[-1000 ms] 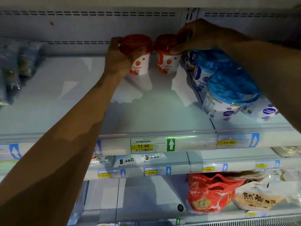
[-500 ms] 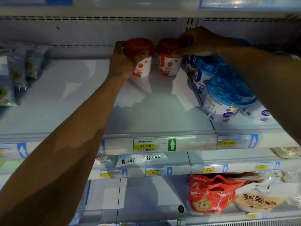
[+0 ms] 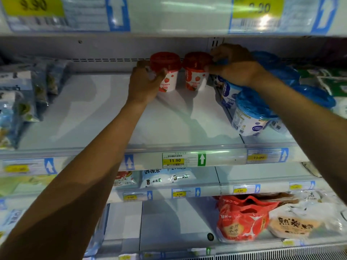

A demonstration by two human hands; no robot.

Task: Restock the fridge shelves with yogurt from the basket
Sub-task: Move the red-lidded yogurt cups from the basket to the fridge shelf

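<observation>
Middle fridge shelf (image 3: 169, 119), white, open stretch in the centre. Two red-lidded strawberry yogurt cups stand upright at the back of it, side by side, lids nearly touching. Left hand (image 3: 145, 85) reaches in from below and wraps the left yogurt cup (image 3: 168, 72): fingers curled round its left side and thumb across the front, clamped on it. The cup's base seems to rest on the shelf, though the palm hides part of it. Right hand (image 3: 234, 66) comes in from the right, fingertips curled and pinching the lid edge of the right yogurt cup (image 3: 196, 72), which sits on the shelf. Just right of that cup, under the right wrist, a row of blue-lidded tubs (image 3: 251, 113) runs toward the front, the nearest tilted. Foil packets (image 3: 22, 102) are stacked at the shelf's left end. Price tag (image 3: 174, 160) on the front rail reads 11.90. Lower down, a red bag (image 3: 242, 218) lies on the bottom shelf.
</observation>
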